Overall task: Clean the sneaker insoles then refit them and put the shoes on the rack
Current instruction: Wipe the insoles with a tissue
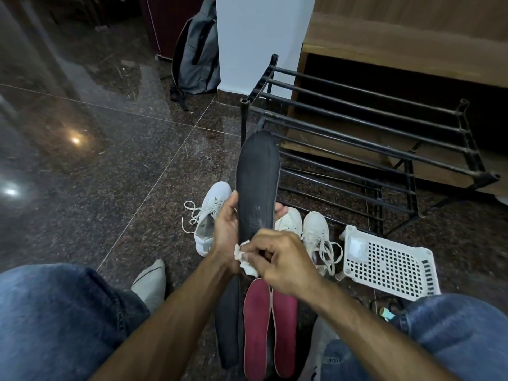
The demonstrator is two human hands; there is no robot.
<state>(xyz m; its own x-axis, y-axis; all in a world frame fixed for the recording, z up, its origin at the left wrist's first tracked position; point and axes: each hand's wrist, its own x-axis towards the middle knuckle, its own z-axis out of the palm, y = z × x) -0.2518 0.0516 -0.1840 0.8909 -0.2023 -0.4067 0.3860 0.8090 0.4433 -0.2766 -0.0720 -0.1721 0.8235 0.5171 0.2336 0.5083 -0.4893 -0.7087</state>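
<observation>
While the left hand [226, 229] grips the dark insole [257, 185] upright by its lower edge, fingers curled behind it, the right hand [277, 259] pinches a white wipe [246, 258] against its heel end; this all hangs just in front of the black rack [357, 127], with the white sneakers [316, 232] on the floor at the rack's foot and two red insoles [270, 328] nearer the person; the thin insole may flex or slip if rubbed hard; the small wipe could tear or drop.
</observation>
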